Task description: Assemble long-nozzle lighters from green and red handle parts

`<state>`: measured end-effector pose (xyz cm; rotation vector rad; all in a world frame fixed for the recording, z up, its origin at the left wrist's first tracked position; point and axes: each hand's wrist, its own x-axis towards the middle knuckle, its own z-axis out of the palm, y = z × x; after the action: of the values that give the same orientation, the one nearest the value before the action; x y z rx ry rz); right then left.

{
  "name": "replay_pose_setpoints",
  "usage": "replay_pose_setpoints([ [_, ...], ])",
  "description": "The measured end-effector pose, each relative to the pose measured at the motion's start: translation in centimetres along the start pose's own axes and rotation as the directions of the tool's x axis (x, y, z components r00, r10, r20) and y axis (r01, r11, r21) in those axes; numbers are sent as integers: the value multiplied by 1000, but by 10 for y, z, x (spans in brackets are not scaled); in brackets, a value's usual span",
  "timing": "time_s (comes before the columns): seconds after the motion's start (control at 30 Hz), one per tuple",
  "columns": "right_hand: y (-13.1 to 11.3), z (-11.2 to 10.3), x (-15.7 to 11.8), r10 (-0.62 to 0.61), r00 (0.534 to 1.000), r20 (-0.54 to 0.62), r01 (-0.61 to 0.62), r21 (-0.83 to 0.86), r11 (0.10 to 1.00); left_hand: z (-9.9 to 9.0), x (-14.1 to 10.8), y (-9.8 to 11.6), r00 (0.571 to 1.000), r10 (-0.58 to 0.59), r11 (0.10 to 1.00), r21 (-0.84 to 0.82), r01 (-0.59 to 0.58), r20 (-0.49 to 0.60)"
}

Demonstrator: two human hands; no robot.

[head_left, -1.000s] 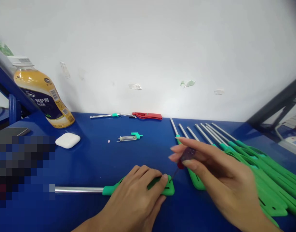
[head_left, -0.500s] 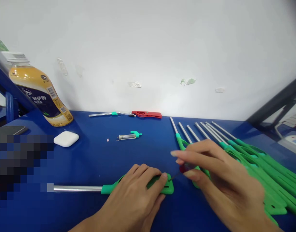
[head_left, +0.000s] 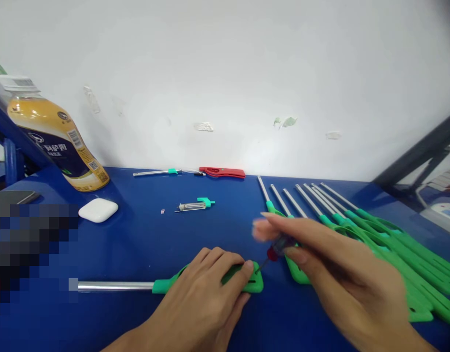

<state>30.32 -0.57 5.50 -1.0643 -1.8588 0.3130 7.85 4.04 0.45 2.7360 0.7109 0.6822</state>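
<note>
A green long-necked gas lighter [head_left: 256,283] lies flat on the blue table, its silver tube pointing left. Over its handle, my left hand [head_left: 206,283] is closed and pins it down. My right hand [head_left: 342,274] grips a small screwdriver [head_left: 272,253] with a red collar. The thin shaft slants down to the handle's right end, its tip at a hole there. Part of the screwdriver's handle is hidden by my fingers, which are somewhat blurred.
Several green lighters [head_left: 404,254] lie side by side at right. Behind are a red lighter body [head_left: 225,172], a loose silver tube [head_left: 151,173] and a clear-and-green inner part [head_left: 193,206]. A drink bottle [head_left: 63,146] and white case [head_left: 99,210] stand left. A white wall [head_left: 225,73] borders the table.
My right hand's fingers have shifted around the screwdriver, and more of its handle and red collar shows. The left hand and the lighter stay in place; the view has shifted slightly.
</note>
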Motion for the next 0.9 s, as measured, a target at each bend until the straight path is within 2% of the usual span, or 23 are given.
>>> replay_pose_setpoints([
  [0.13, -2, 0, 0, -57, 993, -104, 58, 3, 998, -1, -1, 0, 1000, 6, 1000, 2, -6, 1],
  [0.23, -2, 0, 2, -58, 997, -58, 54, -66, 996, -1, -2, 0, 1000, 4, 1000, 6, -4, -4],
  [0.3, -1, 0, 3, -26, 999, -28, 25, -48, 999, -1, -2, 0, 1000, 3, 1000, 8, -3, 0],
  [0.37, 0, 1, 3, -11, 998, -56, 11, 3, 1000, 0, -2, -1, 1000, 4, 1000, 12, -4, 6],
  [0.47, 1, 1, 2, -62, 992, -109, 62, 0, 998, 0, -3, -2, 1000, 9, 1000, 18, -9, 4],
  [0.6, 1, -2, 2, -70, 997, -13, 69, -90, 994, 2, -3, -2, 1000, 11, 999, 31, -11, -9],
  [0.7, 0, -4, 2, -47, 999, -7, 47, -22, 999, 4, -1, -3, 999, 16, 999, 42, -14, -36],
  [0.9, -4, 2, 4, -113, 992, -46, 115, 35, 993, 8, 1, -8, 995, 43, 996, 79, -36, -90],
])
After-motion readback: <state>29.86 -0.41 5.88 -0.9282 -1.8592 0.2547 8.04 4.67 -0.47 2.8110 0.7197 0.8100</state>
